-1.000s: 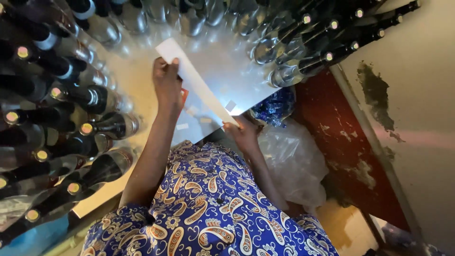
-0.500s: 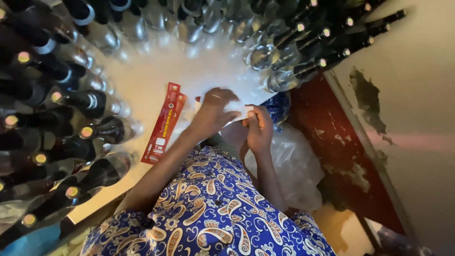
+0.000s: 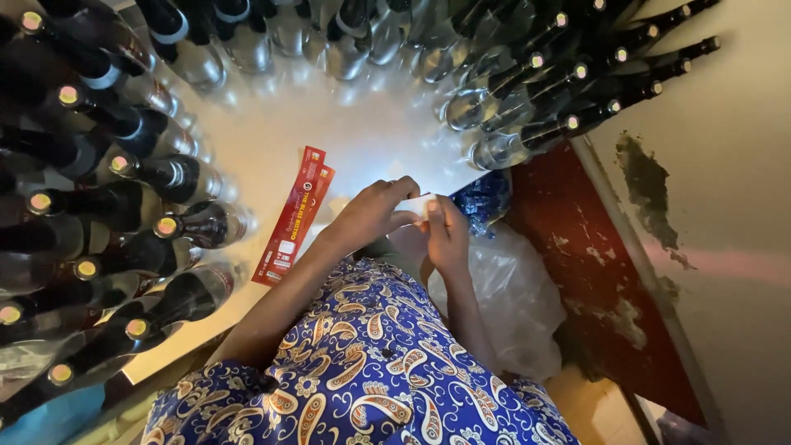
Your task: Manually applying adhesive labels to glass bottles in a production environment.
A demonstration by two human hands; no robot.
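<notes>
Both hands meet above the near edge of the white table (image 3: 272,132). The left hand (image 3: 375,210) and the right hand (image 3: 447,235) pinch together a small white piece (image 3: 418,204), fingers closed on it from both sides. Just left of the hands lie two red labels (image 3: 295,216), one partly over the other. Many dark bottles (image 3: 177,177) ring the table; I cannot count them exactly. At the right sits one clear plastic bag (image 3: 503,301).
</notes>
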